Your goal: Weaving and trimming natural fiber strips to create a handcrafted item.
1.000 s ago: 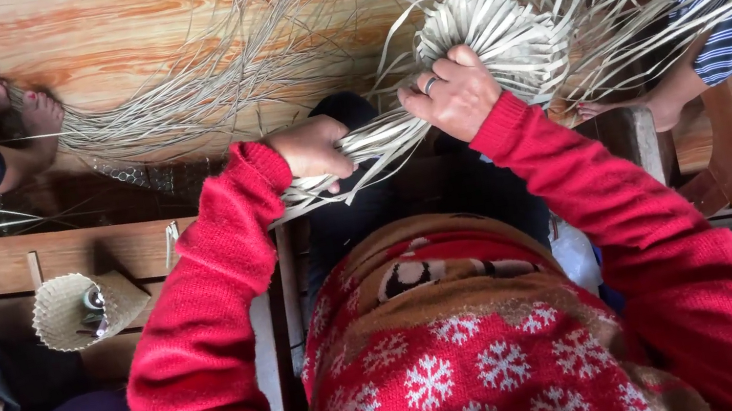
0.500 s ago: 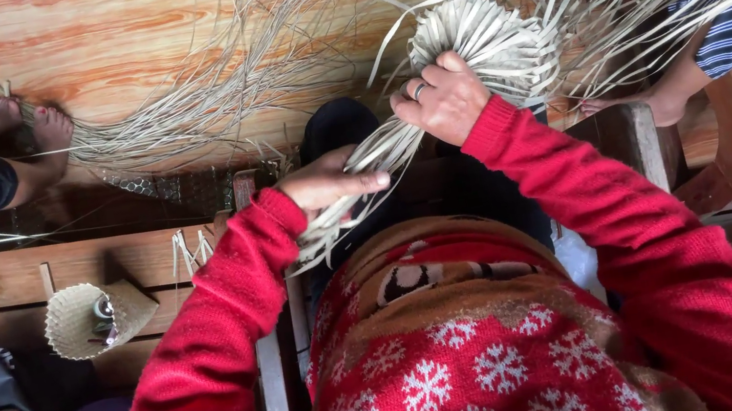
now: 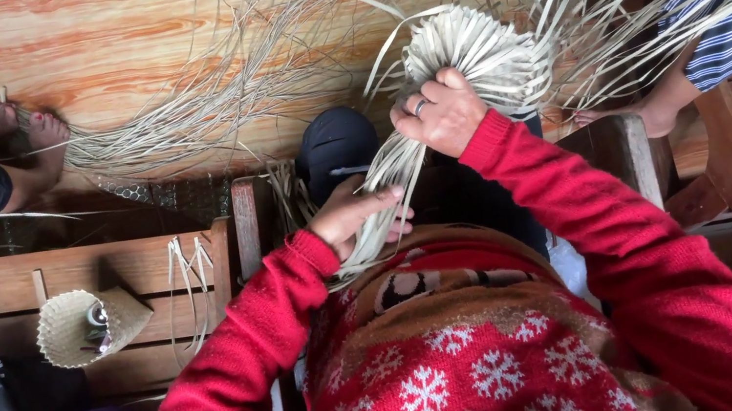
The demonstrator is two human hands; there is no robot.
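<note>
We see pale, dry, matt fibre strips (image 3: 385, 202), flat like split straw or reed, gathered into a ribbed woven bundle (image 3: 469, 49). The floor (image 3: 139, 35) looks like glossy wood-grain sheet, perhaps vinyl. The sleeves (image 3: 242, 355) are soft red knit. The bench (image 3: 3, 286) is rough, unvarnished wood; the small woven cone (image 3: 70, 329) is matt.

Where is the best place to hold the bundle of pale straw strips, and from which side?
Probably grip the bundle of pale straw strips at its narrow gathered part, coming from the side. Toward the woven disc it fans wide. The left hand wraps that narrow part, and the right hand steadies the disc.
</note>
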